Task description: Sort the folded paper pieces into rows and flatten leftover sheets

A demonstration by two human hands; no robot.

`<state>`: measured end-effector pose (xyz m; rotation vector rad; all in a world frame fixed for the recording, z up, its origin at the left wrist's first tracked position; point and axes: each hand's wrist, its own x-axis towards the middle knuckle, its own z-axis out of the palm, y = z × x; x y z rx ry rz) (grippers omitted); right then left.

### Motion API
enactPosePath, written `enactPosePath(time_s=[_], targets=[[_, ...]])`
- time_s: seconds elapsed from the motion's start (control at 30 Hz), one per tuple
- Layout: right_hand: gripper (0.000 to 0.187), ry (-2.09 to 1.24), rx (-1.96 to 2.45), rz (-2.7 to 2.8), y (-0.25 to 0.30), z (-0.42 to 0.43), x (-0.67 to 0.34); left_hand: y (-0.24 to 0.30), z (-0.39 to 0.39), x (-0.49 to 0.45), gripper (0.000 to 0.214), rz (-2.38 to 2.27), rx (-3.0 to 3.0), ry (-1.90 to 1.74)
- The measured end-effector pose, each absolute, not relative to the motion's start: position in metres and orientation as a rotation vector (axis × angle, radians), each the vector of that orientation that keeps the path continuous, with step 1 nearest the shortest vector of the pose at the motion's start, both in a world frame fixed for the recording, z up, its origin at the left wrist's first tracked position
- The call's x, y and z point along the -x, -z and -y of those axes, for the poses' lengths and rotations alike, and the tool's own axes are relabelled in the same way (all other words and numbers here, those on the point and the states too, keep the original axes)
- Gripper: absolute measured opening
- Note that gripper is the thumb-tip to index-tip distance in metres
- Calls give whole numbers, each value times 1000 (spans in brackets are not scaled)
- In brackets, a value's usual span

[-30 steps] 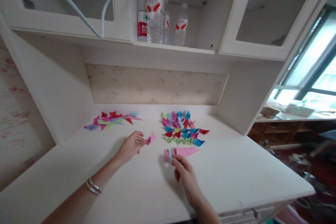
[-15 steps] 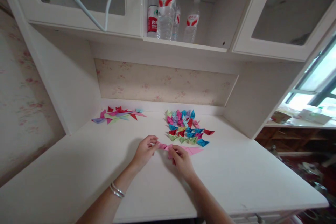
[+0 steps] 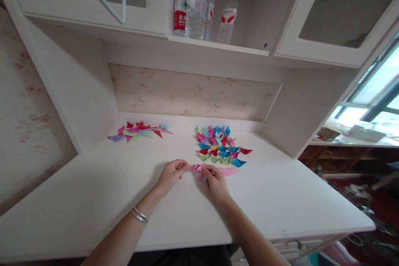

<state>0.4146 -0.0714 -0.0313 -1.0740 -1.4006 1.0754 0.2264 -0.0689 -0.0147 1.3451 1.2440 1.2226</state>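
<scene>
My left hand (image 3: 172, 174) pinches the left end of a folded pink paper piece (image 3: 195, 167) just above the white desk. At the other end of it, my right hand (image 3: 215, 181) is closed with thumb and fingertips on the paper. A pink flap hangs beside the right fingertips, with a bit of pale blue under it. Flat behind the right hand lies another pink folded paper strip (image 3: 229, 171). Several small folded paper pieces (image 3: 222, 149) in many colours stand in rows just beyond the hands.
Further left on the desk (image 3: 102, 199) is a loose pile of coloured folded papers (image 3: 139, 133). Overhead, plastic bottles (image 3: 196, 8) stand on an open cabinet shelf. A white cable (image 3: 102, 2) hangs at the upper left. A window (image 3: 370, 95) is at the right.
The view has tilted down slightly, so the shelf and bottles sit higher. Both hands keep their pinch on the pink paper, whose flap now hangs a little differently near my right fingertips.
</scene>
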Motion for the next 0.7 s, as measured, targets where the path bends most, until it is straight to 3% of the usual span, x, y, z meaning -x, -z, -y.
enactPosePath(time_s=[0.4,0.53,0.7], targets=[[32,-888,1212,1583,25,100,-446,1,64,-239,40,-1245,-1471,-880],[28,-812,1210,1780,25,133,-471,-19,41,-274,44,-1162,-1585,-799],[26,-915,1186,1805,19,149,-484,-37,-6,-349,32,-1237,-1880,-739]])
